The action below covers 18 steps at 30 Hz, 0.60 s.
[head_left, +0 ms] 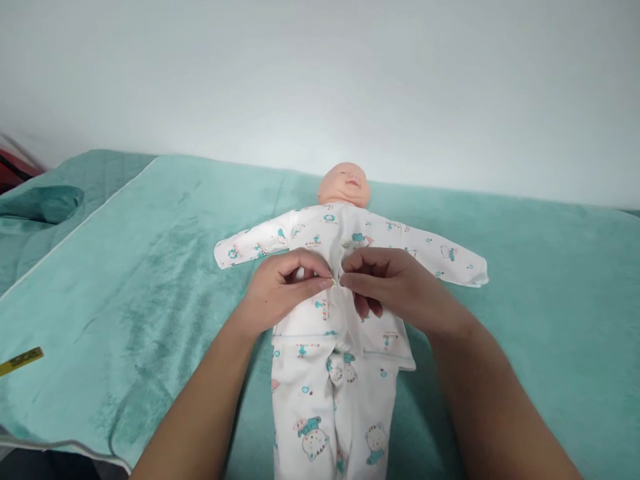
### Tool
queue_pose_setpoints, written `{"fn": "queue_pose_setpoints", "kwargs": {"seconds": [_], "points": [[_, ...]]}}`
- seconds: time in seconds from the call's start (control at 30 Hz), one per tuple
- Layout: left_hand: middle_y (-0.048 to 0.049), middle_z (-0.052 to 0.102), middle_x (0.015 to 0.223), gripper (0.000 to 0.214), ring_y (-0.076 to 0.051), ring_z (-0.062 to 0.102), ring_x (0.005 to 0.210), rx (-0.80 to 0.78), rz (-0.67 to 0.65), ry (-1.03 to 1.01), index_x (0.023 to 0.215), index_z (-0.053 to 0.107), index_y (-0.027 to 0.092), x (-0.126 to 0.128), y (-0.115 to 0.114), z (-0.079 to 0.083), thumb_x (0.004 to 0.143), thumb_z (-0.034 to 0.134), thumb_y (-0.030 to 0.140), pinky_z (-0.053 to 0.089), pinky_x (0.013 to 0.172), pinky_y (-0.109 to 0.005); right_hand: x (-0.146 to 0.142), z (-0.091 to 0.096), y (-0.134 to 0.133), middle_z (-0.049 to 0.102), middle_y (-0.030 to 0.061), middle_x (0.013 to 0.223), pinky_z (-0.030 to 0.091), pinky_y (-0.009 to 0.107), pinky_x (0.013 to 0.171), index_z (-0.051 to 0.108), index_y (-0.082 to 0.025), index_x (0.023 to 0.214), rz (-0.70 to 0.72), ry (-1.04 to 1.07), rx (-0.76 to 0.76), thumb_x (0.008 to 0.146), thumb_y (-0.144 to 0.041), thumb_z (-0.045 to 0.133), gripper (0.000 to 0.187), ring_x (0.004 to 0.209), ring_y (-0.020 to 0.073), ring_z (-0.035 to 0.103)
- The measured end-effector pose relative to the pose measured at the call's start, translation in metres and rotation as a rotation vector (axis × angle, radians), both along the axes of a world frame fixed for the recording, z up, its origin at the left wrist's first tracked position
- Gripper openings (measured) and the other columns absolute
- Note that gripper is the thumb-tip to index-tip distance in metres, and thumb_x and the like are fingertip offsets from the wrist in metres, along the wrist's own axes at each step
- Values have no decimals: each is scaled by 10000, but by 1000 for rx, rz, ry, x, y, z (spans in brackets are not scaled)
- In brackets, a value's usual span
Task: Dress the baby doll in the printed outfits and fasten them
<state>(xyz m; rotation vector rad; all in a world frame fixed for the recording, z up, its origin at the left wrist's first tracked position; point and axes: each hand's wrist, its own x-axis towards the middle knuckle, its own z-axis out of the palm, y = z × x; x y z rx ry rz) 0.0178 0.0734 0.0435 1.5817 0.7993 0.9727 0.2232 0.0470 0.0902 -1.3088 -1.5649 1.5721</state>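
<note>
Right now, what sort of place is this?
Likely a baby-care practice bed: a doll in a printed shirt lies on a teal towel by a wall; left hand and right hand pinch the shirt.

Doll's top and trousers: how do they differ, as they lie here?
The top is pinched at its front by the left hand and right hand; no hand is on the trousers. The top's sleeves spread sideways within the picture; the trousers run off its bottom edge. The top's hem overlaps the trousers' waist. Both are white with teal cartoon prints.
</note>
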Motion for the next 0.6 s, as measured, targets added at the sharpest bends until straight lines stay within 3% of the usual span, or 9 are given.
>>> {"fn": "queue_pose_setpoints", "kwargs": {"seconds": [0.33, 0.5, 0.6], "points": [[-22, 694, 821, 77, -134, 595, 749, -11, 20, -65, 785, 723, 199, 3, -1, 0, 798, 757, 266, 448, 682, -271, 1, -1, 2, 626, -32, 597, 428, 185, 485, 624, -184, 781, 23, 30, -31, 871, -347, 667, 191, 546, 87, 605], [-28, 697, 819, 81, -137, 602, 747, -17, 12, -74, 777, 724, 196, 3, -2, -1, 790, 763, 265, 457, 686, -278, 3, -1, 4, 647, -8, 661, 447, 192, 500, 640, -172, 783, 59, 52, -28, 918, -361, 587, 238, 579, 89, 619], [-29, 689, 806, 110, -136, 588, 727, -36, 30, -71, 770, 705, 191, 3, -2, -3, 772, 778, 273, 451, 662, -277, 5, -3, 4, 647, -11, 681, 437, 194, 475, 641, -178, 833, 61, 52, -19, 888, -332, 616, 165, 569, 93, 614]]}}
